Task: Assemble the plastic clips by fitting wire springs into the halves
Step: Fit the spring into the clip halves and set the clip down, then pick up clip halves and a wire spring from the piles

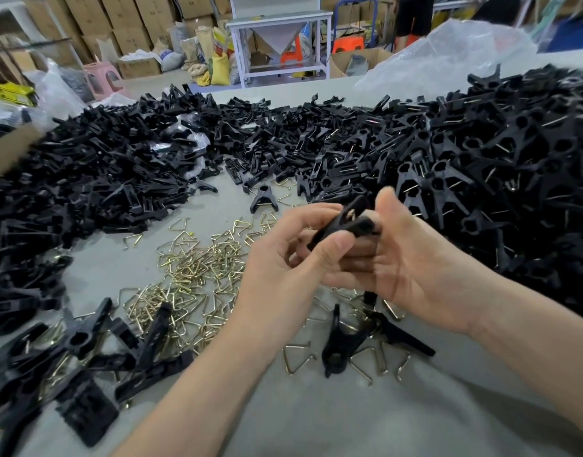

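Both hands meet above the middle of the grey table (316,423). My left hand (283,268) and my right hand (412,258) together grip one black plastic clip (346,222), thumbs and fingers curled round it; a bit of brass wire shows at its centre. Loose brass wire springs (191,272) lie scattered under and left of the hands. A heap of black clip halves (102,173) fills the left and back. Clips with springs fitted (514,166) are piled at the right.
A few black clips (343,347) and wire springs lie near the front, below my wrists. A clear plastic bag (455,54) sits at the back right. Beyond the table are cardboard boxes (125,14), sacks, stools and a white metal stand (280,21).
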Available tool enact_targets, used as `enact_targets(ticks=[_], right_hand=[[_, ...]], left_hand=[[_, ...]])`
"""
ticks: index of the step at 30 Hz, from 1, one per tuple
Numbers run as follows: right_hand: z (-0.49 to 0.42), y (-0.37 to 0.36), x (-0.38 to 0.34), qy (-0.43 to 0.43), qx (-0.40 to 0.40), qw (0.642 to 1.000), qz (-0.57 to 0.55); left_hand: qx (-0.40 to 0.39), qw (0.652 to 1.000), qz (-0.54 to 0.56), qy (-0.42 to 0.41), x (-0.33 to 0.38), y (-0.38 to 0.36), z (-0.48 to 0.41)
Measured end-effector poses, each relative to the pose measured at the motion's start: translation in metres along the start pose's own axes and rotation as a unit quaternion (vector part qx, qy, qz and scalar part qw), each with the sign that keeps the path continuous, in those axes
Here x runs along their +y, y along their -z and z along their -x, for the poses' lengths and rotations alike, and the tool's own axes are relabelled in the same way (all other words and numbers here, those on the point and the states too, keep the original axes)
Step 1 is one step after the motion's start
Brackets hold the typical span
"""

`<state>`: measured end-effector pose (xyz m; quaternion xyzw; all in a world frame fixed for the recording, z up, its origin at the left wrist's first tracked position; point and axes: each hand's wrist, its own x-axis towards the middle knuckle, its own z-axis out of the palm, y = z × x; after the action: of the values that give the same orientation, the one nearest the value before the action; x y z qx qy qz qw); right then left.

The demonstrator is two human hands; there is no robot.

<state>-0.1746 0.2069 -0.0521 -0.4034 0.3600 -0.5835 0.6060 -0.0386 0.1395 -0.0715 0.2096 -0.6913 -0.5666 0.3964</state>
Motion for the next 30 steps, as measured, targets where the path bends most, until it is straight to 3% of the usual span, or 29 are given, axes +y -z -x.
enact_targets(ticks=[5,11,17,21,25,28,30], right_hand=[[0.004,0.005,-0.008,0.111,0.103,0.963,0.225],[0.011,0.007,-0.023,0.121,0.120,0.843,0.510],[0.026,0.013,-0.043,0.151,0.109,0.709,0.680],[0.037,0.033,-0.069,0.204,0.196,0.656,0.700],[0.040,0.065,-0.100,0.204,0.327,0.574,0.723],[0.036,0.081,-0.107,0.096,0.380,0.472,0.790],[0.031,0.080,-0.100,0.028,0.388,0.447,0.806]], left_hand=[[0.013,0.992,-0.113,-0.046,0.002,0.003,-0.001],[-0.014,0.973,-0.213,-0.087,0.005,0.012,-0.004],[-0.017,0.962,-0.245,-0.118,0.011,0.008,0.000],[0.040,0.946,-0.299,-0.120,0.010,0.018,-0.006],[0.125,0.895,-0.428,-0.019,0.001,0.047,-0.014],[0.094,0.835,-0.530,0.116,-0.007,0.066,-0.016],[0.063,0.810,-0.558,0.171,-0.010,0.069,-0.015]])
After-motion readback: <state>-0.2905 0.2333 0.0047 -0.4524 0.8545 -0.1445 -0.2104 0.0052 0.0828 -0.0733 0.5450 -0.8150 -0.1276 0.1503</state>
